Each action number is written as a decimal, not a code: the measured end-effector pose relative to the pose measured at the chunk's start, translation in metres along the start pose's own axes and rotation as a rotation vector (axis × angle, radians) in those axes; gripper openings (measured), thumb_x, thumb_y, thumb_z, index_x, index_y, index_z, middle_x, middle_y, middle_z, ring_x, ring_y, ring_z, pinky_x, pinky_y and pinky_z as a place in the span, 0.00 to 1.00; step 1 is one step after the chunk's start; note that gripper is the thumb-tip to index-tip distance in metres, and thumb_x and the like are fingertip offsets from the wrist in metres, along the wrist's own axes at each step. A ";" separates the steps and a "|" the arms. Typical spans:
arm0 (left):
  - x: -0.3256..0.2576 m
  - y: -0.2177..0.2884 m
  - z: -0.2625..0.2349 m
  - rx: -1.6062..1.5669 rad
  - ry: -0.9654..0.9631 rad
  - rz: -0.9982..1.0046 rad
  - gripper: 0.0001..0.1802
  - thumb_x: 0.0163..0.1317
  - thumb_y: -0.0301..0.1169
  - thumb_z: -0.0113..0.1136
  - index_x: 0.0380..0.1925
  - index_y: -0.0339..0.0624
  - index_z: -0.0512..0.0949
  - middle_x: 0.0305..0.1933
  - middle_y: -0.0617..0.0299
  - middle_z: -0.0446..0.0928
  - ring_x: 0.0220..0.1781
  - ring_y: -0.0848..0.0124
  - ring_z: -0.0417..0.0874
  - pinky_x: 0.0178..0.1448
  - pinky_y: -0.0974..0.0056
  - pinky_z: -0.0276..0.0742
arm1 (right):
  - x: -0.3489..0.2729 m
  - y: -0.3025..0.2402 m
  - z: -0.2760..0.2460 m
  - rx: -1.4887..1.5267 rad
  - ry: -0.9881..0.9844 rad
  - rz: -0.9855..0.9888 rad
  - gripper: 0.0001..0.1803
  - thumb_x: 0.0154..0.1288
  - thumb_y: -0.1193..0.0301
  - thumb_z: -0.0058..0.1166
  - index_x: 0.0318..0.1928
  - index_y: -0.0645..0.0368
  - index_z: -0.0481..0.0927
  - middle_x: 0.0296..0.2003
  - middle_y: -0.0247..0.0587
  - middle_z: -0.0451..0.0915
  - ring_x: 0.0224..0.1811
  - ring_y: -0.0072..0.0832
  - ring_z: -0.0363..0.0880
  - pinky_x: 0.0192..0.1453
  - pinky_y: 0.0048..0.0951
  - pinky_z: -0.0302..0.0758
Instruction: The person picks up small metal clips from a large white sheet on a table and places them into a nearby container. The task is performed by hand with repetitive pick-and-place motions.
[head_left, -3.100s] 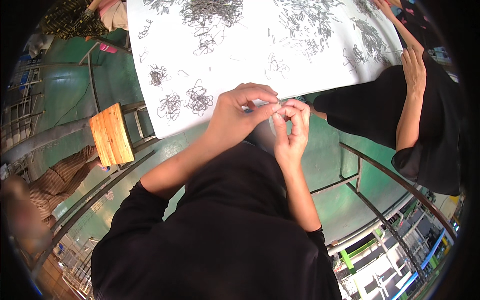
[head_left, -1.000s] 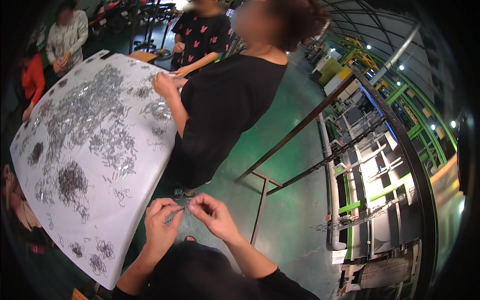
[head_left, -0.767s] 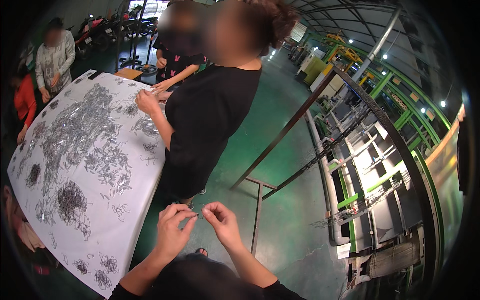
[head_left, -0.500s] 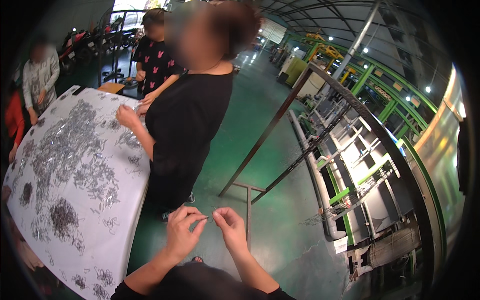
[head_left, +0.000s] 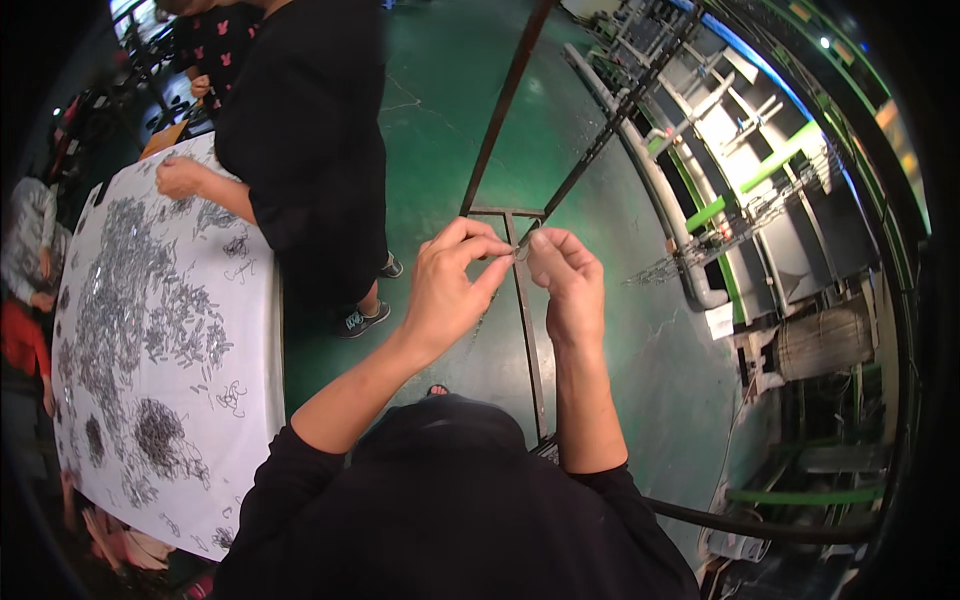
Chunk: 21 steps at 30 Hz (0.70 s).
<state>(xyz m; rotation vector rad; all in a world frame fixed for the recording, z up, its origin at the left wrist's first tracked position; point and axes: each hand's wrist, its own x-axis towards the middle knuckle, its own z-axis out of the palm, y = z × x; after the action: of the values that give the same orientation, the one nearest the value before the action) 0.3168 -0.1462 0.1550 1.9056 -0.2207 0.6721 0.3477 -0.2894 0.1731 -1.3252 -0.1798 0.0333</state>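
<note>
Close together in front of my chest, both hands pinch at something small and thin. My left hand (head_left: 445,290) has thumb and forefinger pressed on one end of a thin wire piece (head_left: 521,248). The thumb of my right hand (head_left: 568,282) is pressed against its bent fingers at the other side of the wire piece. The piece is too small to make out its exact shape. Just behind my fingers stand the bars of a dark metal frame (head_left: 530,345).
At left, a white table (head_left: 255,400) bears a spread of small metal pieces (head_left: 125,300) and tangled heaps of dark wire (head_left: 160,432). A person in black (head_left: 310,150) stands at its near side; others are around it. Pipes (head_left: 655,190) and machinery lie at right.
My view has tipped downward, showing more of my arms and black top. Both hands appear higher in the picture, still pinching close together. The neighbouring person's hand remains over the table.
</note>
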 end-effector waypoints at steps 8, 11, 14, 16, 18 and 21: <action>0.040 -0.007 0.058 -0.104 -0.044 0.048 0.06 0.53 0.25 0.66 0.32 0.39 0.84 0.39 0.61 0.78 0.41 0.67 0.80 0.47 0.65 0.72 | 0.027 -0.009 -0.038 -0.036 0.206 -0.042 0.09 0.64 0.69 0.59 0.37 0.62 0.79 0.26 0.26 0.74 0.27 0.13 0.65 0.32 0.17 0.62; 0.052 -0.010 0.079 -0.234 -0.095 -0.033 0.05 0.53 0.27 0.66 0.31 0.42 0.83 0.38 0.64 0.78 0.39 0.66 0.79 0.49 0.61 0.67 | 0.036 -0.011 -0.052 -0.050 0.283 -0.075 0.09 0.65 0.68 0.59 0.38 0.62 0.78 0.26 0.26 0.74 0.28 0.14 0.65 0.33 0.17 0.63; 0.062 -0.008 0.096 -0.127 -0.123 0.092 0.07 0.53 0.23 0.66 0.33 0.37 0.84 0.39 0.60 0.78 0.40 0.69 0.81 0.43 0.67 0.75 | 0.045 -0.012 -0.064 -0.079 0.361 -0.157 0.09 0.65 0.68 0.59 0.38 0.62 0.78 0.28 0.27 0.75 0.29 0.14 0.67 0.34 0.18 0.65; 0.068 -0.006 0.107 -0.108 -0.121 0.131 0.07 0.53 0.23 0.66 0.34 0.37 0.84 0.39 0.59 0.78 0.40 0.69 0.81 0.43 0.67 0.75 | 0.048 -0.010 -0.068 -0.139 0.420 -0.256 0.09 0.66 0.69 0.58 0.38 0.62 0.78 0.29 0.28 0.76 0.31 0.15 0.69 0.36 0.18 0.67; 0.072 -0.003 0.119 -0.118 -0.120 0.163 0.08 0.53 0.23 0.66 0.35 0.38 0.84 0.40 0.59 0.78 0.41 0.68 0.81 0.44 0.66 0.75 | 0.050 -0.009 -0.071 -0.240 0.490 -0.382 0.08 0.66 0.69 0.58 0.38 0.62 0.78 0.31 0.30 0.76 0.33 0.15 0.70 0.38 0.19 0.69; 0.076 -0.001 0.128 -0.148 -0.105 0.192 0.10 0.55 0.23 0.65 0.38 0.38 0.84 0.41 0.59 0.78 0.42 0.67 0.80 0.46 0.66 0.75 | 0.053 -0.020 -0.085 -0.306 0.487 -0.404 0.08 0.67 0.70 0.58 0.39 0.62 0.77 0.32 0.29 0.77 0.35 0.15 0.72 0.41 0.19 0.70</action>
<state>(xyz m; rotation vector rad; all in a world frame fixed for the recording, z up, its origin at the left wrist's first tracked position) 0.4248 -0.2481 0.1584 1.7929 -0.5118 0.6642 0.4115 -0.3694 0.1791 -1.5372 -0.0338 -0.6763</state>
